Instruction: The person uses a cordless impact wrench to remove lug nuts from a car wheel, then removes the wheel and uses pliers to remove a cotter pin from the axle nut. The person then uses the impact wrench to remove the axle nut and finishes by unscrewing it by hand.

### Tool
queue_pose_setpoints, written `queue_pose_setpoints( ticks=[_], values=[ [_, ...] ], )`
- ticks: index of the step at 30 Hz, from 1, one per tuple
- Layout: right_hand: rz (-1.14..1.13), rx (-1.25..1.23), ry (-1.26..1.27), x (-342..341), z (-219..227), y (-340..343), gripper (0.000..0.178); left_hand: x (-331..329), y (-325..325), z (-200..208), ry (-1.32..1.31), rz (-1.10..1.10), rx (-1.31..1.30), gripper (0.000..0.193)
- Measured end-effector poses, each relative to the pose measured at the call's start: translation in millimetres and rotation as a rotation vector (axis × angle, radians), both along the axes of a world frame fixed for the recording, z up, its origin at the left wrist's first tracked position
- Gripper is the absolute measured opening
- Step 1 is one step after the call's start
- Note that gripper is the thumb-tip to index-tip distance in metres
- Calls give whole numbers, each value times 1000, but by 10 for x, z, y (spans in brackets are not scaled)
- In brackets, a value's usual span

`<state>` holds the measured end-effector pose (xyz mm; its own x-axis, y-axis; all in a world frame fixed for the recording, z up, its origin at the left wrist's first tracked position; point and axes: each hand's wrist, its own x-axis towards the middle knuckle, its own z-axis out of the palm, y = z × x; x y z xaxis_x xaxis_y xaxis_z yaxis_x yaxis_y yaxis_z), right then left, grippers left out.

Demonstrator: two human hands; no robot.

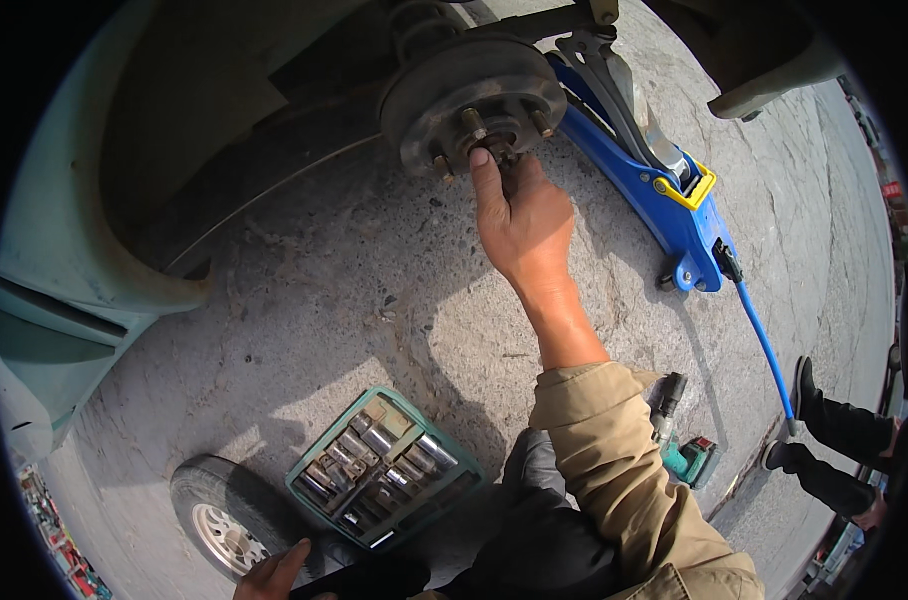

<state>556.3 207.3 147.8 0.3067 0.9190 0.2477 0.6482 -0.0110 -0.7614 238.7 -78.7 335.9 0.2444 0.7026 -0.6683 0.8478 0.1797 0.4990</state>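
My right hand [527,215] reaches up to the wheel hub, with thumb and fingers pinched at its centre. What they grip there is dark and mostly hidden behind the fingers. Around them, threaded wheel studs [474,124] stick out of the rusty brake drum [484,85]. At the lower edge, partly cut off, my left hand [276,574] has its fingers curled by a dark shape that I cannot make out. Close to it lies a removed wheel [232,535] with a silver rim. An open green socket case [359,400] holding several metal sockets [377,438] rests on the ground between my hands.
A blue floor jack [629,175] with a yellow bar stands right of the hub, its long blue handle [767,350] slanting toward me. Beside my right sleeve lies a green cordless impact wrench [689,460]. A pale green vehicle body [59,230] curves along the left. Another person's legs [829,445] show at right.
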Motion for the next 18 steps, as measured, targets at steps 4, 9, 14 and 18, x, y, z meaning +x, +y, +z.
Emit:
queue_pose_setpoints(
  ticks=[4,9,14,18],
  values=[
    [23,-76,75,96,-4,79,49,4,7,-5,-6,2,2,62],
    [-51,144,-53,33,-21,42,48,9,13,-6,-5,3,4,62],
    [-54,120,-115,13,22,29,49,12,13,-6,4,8,3,62],
    [-38,19,-71,23,30,50,50,8,21,-6,4,6,-4,62]
  ],
)
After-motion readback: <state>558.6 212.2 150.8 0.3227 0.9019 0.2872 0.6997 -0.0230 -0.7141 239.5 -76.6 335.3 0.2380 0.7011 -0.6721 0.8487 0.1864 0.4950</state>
